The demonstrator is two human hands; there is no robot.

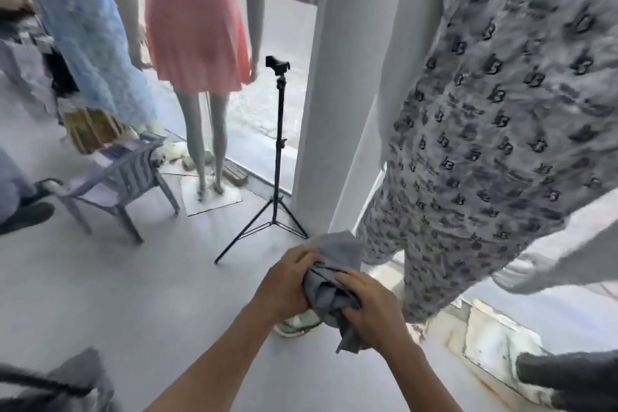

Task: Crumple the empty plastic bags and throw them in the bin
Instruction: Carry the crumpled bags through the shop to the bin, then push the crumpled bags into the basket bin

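Left of the tripod (279, 157): 1 grey chair (128, 174). Below the tripod's feet: left hand (284, 284) and right hand (371, 308), fingers curled tight around 1 bunched grey plastic bag (329, 291) between them.

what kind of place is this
Most likely a clothing shop's window display: dressed mannequins, one in a pink dress and one in a grey patterned outfit, stand by a large glass window facing the street.
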